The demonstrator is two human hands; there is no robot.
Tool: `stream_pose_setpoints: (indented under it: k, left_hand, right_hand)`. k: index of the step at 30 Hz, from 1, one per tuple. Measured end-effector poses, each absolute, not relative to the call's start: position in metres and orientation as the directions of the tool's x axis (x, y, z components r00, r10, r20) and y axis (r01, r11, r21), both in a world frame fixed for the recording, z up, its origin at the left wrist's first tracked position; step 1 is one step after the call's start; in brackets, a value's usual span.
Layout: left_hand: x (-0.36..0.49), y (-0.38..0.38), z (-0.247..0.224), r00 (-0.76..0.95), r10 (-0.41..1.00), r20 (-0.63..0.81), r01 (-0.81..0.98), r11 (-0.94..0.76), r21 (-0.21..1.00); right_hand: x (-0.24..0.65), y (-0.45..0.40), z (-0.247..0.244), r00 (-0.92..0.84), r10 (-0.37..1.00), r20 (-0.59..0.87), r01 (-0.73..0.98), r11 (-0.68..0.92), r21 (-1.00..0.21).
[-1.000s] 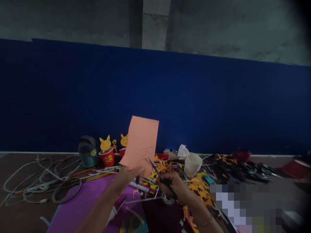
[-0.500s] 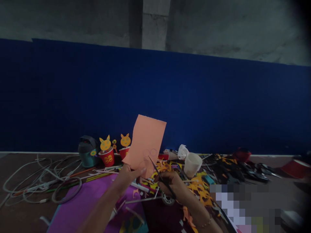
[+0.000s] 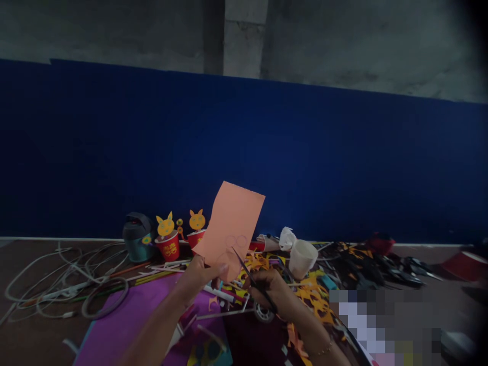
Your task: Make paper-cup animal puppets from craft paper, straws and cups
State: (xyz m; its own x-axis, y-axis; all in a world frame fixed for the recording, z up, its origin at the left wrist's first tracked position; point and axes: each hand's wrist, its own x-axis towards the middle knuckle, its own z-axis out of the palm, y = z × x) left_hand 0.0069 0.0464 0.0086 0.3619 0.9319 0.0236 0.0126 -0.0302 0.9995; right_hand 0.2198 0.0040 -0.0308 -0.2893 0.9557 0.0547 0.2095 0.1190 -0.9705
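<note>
An orange sheet of paper (image 3: 238, 213) with small circles drawn on its lower part stands up from my left hand (image 3: 202, 274), whose thumb and fingers pinch its bottom edge. My right hand (image 3: 272, 290) is closed around the handles of a pair of scissors (image 3: 247, 272). Their dark blades point up and left, the tips at the paper just under the drawn circles. How far the blades are parted I cannot tell. Below the hands lies a purple sheet (image 3: 133, 320), and a roll of clear tape (image 3: 264, 312) sits under my right wrist.
Two red paper cups (image 3: 168, 246) with yellow animal faces stand behind, beside a teal flask (image 3: 138, 239). White cables (image 3: 57, 284) coil at the left. A white cup (image 3: 303, 258), orange paper scraps (image 3: 310, 300) and several black scissors (image 3: 404, 274) lie to the right. A blue panel (image 3: 244, 142) rises behind.
The orange paper has shifted slightly right and tilted a little more to the right. Both hands stay nearly where they were, still holding the paper and the scissors.
</note>
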Motion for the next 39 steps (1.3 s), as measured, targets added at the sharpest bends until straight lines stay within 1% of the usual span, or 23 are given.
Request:
stream_pose_setpoints:
  k: [5,18,22,24,27,29,31,32,33,37,39]
  left_hand:
    - [0.006,0.046,0.009,0.368,0.929,0.022,-0.002,-0.023,1.0]
    - [0.003,0.046,0.015,0.371,0.928,0.015,0.028,-0.027,0.999]
    - [0.0,0.045,0.017,0.373,0.928,0.006,0.009,-0.01,1.0]
    - [0.0,0.046,0.016,0.352,0.936,0.005,-0.015,0.0,1.0]
    - [0.006,0.046,0.01,0.297,0.955,-0.004,-0.09,0.033,0.995]
    - [0.015,0.045,0.004,0.228,0.974,-0.008,-0.169,0.047,0.984]
    - [0.025,0.042,0.0,0.129,0.992,0.007,-0.248,0.026,0.968]
    - [0.029,0.04,0.0,0.114,0.993,0.011,-0.253,0.019,0.967]
    - [0.032,0.037,0.001,0.119,0.993,0.016,-0.227,0.011,0.974]
    - [0.034,0.028,0.011,0.272,0.961,0.055,-0.072,-0.037,0.997]
    - [0.034,0.026,0.014,0.269,0.961,0.071,-0.051,-0.059,0.997]
  right_hand:
    - [0.219,0.006,-0.037,-0.265,0.963,0.051,0.219,0.112,-0.969]
    - [0.222,0.009,-0.043,-0.284,0.957,0.062,0.217,0.128,-0.968]
    - [0.22,0.009,-0.044,-0.272,0.958,0.096,0.236,0.163,-0.958]
    - [0.219,0.009,-0.043,-0.257,0.962,0.095,0.245,0.159,-0.956]
    - [0.216,0.007,-0.037,-0.243,0.969,0.05,0.232,0.108,-0.967]
    - [0.214,0.004,-0.032,-0.242,0.97,0.026,0.195,0.075,-0.978]
    - [0.212,0.002,-0.026,-0.246,0.969,0.019,0.162,0.061,-0.985]
    - [0.211,0.001,-0.023,-0.242,0.97,0.016,0.154,0.055,-0.987]
    - [0.209,0.0,-0.02,-0.234,0.972,0.01,0.151,0.047,-0.987]
    - [0.204,0.0,-0.015,-0.191,0.98,-0.048,0.138,-0.021,-0.99]
    - [0.202,0.001,-0.016,-0.188,0.98,-0.071,0.119,-0.049,-0.992]
